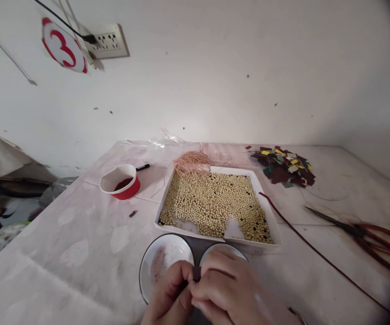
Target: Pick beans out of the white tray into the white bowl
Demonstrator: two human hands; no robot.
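My left hand [169, 295] and my right hand [228, 289] are pressed together at the bottom edge, fingers pinched round a small dark piece [196, 273] between them. They hover over two white saucers: the left saucer [162, 262] and the right saucer [227, 247], which my right hand mostly hides. Just beyond lies a white tray [272, 221] full of pale beads with a few dark ones mixed in.
A red paper cup [122, 181] with dark contents stands at the left, a black pen [143, 167] behind it. Pinkish thread [192, 161] is bundled at the tray's far edge. Coloured paper scraps [284, 166] are heaped at the back right. Scissors [360, 232] and a dark red cord [317, 253] lie right.
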